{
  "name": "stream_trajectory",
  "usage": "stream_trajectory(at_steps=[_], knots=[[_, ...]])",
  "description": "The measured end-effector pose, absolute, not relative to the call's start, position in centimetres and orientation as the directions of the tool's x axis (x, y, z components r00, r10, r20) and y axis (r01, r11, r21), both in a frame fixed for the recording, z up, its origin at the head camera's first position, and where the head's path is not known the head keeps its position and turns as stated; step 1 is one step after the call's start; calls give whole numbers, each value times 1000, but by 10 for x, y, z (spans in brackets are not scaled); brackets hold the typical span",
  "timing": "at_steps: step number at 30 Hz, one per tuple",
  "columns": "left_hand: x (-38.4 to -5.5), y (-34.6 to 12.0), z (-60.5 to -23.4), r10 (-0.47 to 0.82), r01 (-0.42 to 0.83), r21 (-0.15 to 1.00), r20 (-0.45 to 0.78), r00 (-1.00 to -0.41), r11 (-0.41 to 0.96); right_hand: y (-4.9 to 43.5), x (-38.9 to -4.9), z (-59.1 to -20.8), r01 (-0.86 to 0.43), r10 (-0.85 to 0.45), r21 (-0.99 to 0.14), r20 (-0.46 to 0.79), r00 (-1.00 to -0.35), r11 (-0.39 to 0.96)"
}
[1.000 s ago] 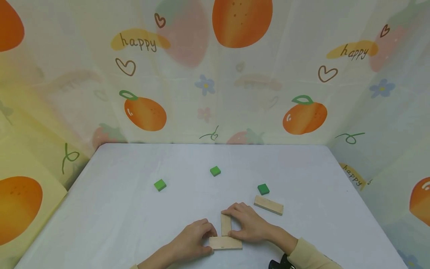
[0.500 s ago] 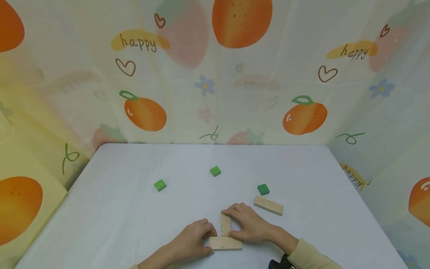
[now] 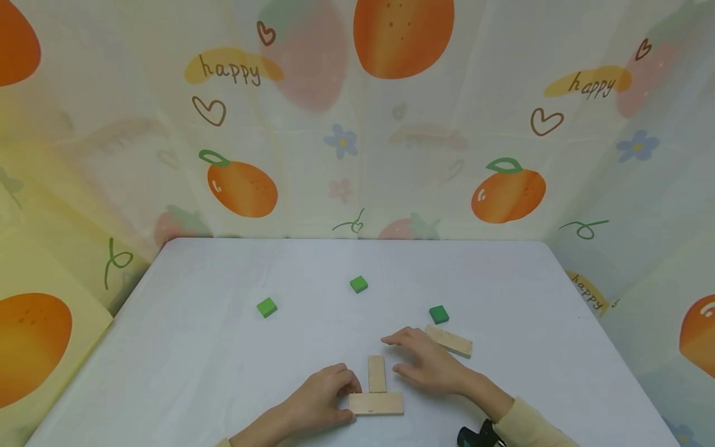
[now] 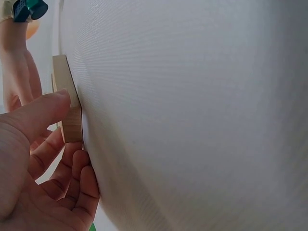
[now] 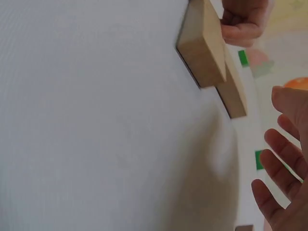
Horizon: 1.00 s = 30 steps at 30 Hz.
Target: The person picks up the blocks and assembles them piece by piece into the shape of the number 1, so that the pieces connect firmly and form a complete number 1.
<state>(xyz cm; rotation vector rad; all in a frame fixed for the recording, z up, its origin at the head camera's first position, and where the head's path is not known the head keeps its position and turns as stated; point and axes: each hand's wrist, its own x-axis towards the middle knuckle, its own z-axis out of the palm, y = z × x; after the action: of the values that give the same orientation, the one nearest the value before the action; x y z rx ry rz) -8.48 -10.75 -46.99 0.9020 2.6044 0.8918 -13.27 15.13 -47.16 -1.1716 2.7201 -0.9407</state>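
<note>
Near the front of the table, a wooden block (image 3: 375, 404) lies crosswise, and a second wooden block (image 3: 377, 374) points away from the middle of its far edge, so the two form a T. My left hand (image 3: 324, 398) grips the crosswise block at its left end, thumb on the near side and fingers on the far side; the left wrist view shows the thumb against this block (image 4: 66, 86). My right hand (image 3: 430, 363) hovers right of the T with fingers spread, holding nothing. Behind it lies a third wooden block (image 3: 450, 341), partly hidden by that hand.
Three green square blocks lie farther back: one at left (image 3: 267, 307), one in the middle (image 3: 359, 284) and a darker one at right (image 3: 439, 314). A white cloth covers the table (image 3: 195, 347). Behind it hangs a fruit-patterned curtain (image 3: 357, 155).
My right hand has let go of the block pointing away and moved to the right, toward the third wooden block. My left hand and the T stay in place.
</note>
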Motion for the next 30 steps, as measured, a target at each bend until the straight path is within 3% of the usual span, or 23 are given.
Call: stream_trajectory(at_steps=[15, 21, 30], knots=[[-83, -107, -468, 619, 459, 626, -50, -784, 631, 191, -150, -461, -661, -549, -462, 371, -749, 591], [-83, -107, -467, 620, 457, 626, -55, -783, 632, 205, -151, -460, -583, -473, -501, 341, -812, 640], [-84, -107, -469, 620, 460, 627, -47, -783, 629, 218, -152, -466, -521, -443, -384, 277, -852, 762]])
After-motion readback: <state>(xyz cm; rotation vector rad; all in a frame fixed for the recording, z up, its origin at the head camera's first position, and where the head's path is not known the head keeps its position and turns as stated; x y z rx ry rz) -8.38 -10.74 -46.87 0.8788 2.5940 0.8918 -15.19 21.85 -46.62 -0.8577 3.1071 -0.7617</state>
